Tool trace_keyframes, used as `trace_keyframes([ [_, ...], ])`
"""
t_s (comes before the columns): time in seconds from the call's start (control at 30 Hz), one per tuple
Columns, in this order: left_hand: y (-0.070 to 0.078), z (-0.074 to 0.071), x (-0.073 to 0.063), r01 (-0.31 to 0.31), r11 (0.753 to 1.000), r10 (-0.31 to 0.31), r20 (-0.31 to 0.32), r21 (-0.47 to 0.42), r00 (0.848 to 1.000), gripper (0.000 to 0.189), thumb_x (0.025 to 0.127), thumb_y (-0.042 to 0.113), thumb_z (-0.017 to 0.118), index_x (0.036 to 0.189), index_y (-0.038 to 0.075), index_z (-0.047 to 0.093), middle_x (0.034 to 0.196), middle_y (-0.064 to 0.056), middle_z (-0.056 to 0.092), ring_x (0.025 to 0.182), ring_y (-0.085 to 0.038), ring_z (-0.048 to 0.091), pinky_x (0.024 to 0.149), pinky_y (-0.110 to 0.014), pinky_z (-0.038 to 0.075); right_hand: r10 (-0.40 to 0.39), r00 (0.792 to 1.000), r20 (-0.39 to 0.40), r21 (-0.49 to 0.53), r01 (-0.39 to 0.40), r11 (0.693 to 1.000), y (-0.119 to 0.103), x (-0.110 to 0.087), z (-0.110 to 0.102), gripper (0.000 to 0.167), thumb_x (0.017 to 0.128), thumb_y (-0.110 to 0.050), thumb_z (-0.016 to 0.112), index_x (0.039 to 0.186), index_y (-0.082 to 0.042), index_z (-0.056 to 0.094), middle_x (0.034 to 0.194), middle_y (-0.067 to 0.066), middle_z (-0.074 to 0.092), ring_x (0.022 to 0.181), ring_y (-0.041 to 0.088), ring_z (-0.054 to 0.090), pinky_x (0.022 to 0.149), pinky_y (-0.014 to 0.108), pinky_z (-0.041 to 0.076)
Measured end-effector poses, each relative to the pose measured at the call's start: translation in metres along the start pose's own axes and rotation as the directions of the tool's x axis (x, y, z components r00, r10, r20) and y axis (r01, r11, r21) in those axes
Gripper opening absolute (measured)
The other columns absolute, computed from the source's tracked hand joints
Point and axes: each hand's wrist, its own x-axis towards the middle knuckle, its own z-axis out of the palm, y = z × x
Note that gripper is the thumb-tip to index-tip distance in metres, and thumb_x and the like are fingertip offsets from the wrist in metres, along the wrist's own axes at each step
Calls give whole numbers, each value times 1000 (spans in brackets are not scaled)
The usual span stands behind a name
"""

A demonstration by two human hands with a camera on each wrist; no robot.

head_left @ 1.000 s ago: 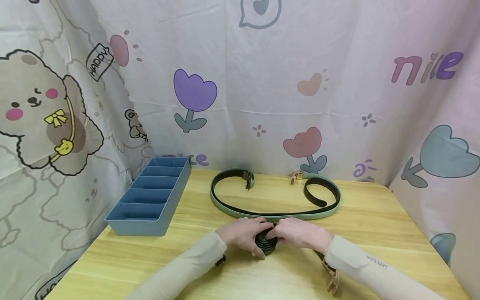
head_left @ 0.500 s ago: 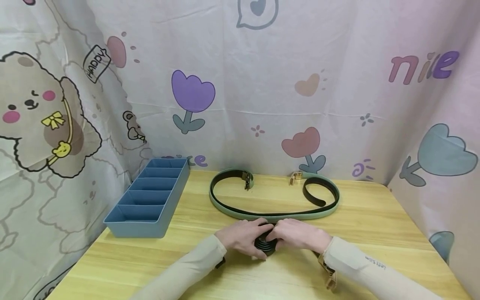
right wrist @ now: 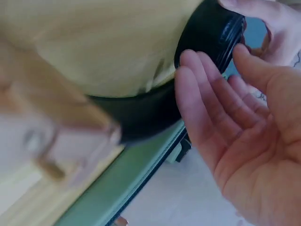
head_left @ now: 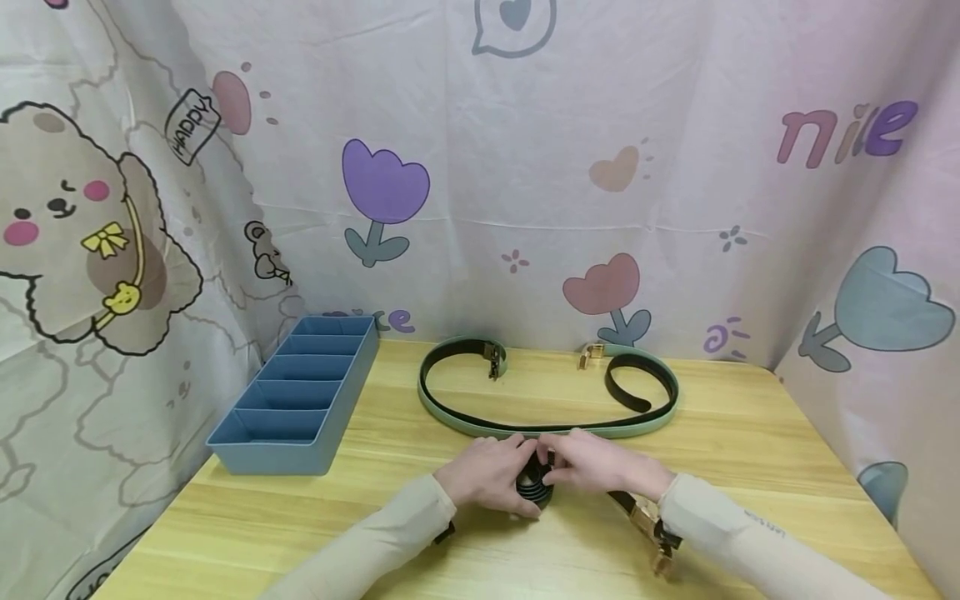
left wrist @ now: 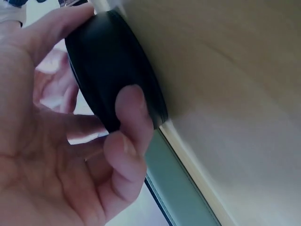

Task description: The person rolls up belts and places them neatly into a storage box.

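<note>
A black belt [head_left: 534, 483], rolled into a coil, stands on the table in front of me. My left hand [head_left: 491, 473] grips the coil from its left side, and in the left wrist view its thumb and fingers curl round the black roll [left wrist: 110, 56]. At the coil's right side is my right hand [head_left: 600, 462]; its fingers [right wrist: 214, 89] look mostly straight, with fingertips against or very near the coil. A loose stretch of belt [right wrist: 146, 115] runs from the roll under the right hand to a gold buckle [head_left: 645, 521] beside the right cuff.
Green belting [head_left: 648, 427] with a black inner side lies behind the hands, curled at both ends, with a dark buckle [head_left: 493, 358] and a gold one [head_left: 592, 354]. A blue divided tray [head_left: 345, 408] stands at the left. Printed cloth [head_left: 480, 167] hangs behind the table.
My right hand has loosened and shifted slightly right, uncovering more of the coil and the loose belt by the gold buckle. The left hand keeps its grip, having moved only a little.
</note>
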Motion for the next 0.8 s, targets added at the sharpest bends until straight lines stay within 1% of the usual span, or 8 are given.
trace_keyframes([
  [0.17, 3, 1, 1, 17, 1000, -16, -30, 25, 999, 79, 68, 74, 70, 122, 19, 53, 99, 5, 58, 71, -10, 56, 62, -25, 44, 68, 993, -100, -145, -82, 986, 4, -1, -4, 27, 88, -23, 73, 111, -10, 67, 87, -4, 65, 71, 7, 60, 60, 22, 47],
  [0.23, 3, 2, 1, 24, 999, -23, -42, 34, 999, 80, 67, 76, 68, 121, 19, 54, 100, 4, 58, 72, -11, 56, 61, -26, 43, 66, 991, -117, -198, -88, 976, 4, -1, -3, 24, 89, -23, 72, 109, -10, 69, 92, -1, 65, 76, 9, 61, 61, 24, 47],
  [0.27, 3, 3, 1, 31, 999, -29, -48, 37, 998, 80, 67, 78, 68, 120, 19, 54, 100, 3, 58, 71, -12, 56, 60, -26, 43, 68, 991, -114, -210, -90, 974, 4, -1, -2, 20, 90, -23, 71, 105, -11, 70, 90, -2, 64, 73, 9, 60, 60, 24, 46],
  [0.37, 5, 5, 3, 57, 997, -54, -68, 43, 996, 81, 67, 80, 65, 117, 17, 56, 98, 1, 59, 70, -13, 54, 59, -27, 42, 55, 995, -79, -201, -70, 977, 5, 1, -1, 11, 93, -23, 66, 90, -13, 70, 75, -7, 61, 60, 4, 51, 55, 23, 43],
  [0.47, 8, 6, 5, 83, 996, -80, -74, 45, 994, 82, 67, 81, 64, 113, 14, 58, 93, -2, 60, 68, -14, 53, 56, -28, 42, 38, 998, -47, -160, -45, 986, 5, 5, 0, 18, 96, -21, 63, 79, -15, 65, 62, -12, 50, 51, 0, 41, 52, 21, 39],
  [0.57, 13, 6, 9, 111, 992, -108, -68, 55, 992, 83, 68, 82, 62, 112, 12, 59, 93, -4, 62, 69, -16, 57, 58, -30, 46, 23, 999, -27, -132, -26, 991, 5, 7, -1, 22, 96, -20, 62, 76, -14, 65, 58, -14, 44, 49, -1, 37, 49, 19, 37],
  [0.67, 17, 7, 12, 143, 989, -140, -70, 41, 988, 83, 69, 82, 61, 111, 12, 60, 93, -6, 63, 75, -19, 60, 62, -33, 50, 29, 999, -17, -104, -31, 994, 5, 9, -2, 25, 97, -21, 61, 74, -13, 65, 56, -15, 40, 47, -2, 35, 47, 18, 35],
  [0.8, 22, 10, 15, 177, 984, -179, -86, -32, 980, 80, 69, 80, 64, 111, 11, 59, 91, -8, 63, 77, -21, 61, 61, -33, 51, 78, 997, 0, -66, -78, 995, 5, 11, -2, 26, 97, -29, 62, 74, -16, 64, 51, -15, 42, 39, -5, 40, 45, 17, 38],
])
